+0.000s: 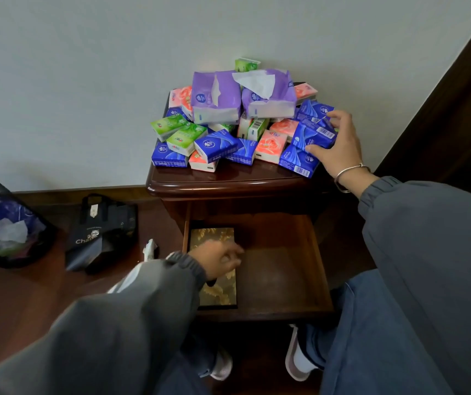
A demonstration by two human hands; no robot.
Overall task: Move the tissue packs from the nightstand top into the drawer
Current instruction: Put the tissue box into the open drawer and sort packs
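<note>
A dark wooden nightstand is set against the wall, and its drawer is pulled out below. The tissue packs are heaped on the nightstand top; none is seen in the drawer, where a gold-patterned box is laid at the left. The left hand, blurred, is held over that box, fingers loosely curled, nothing seen in them. A blue pack at the heap's right edge is gripped by the right hand.

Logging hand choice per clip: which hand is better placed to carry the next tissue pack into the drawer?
Right. The right hand grips a blue tissue pack at the pile's right edge; the left hand hangs over the open drawer, holding nothing.
</note>
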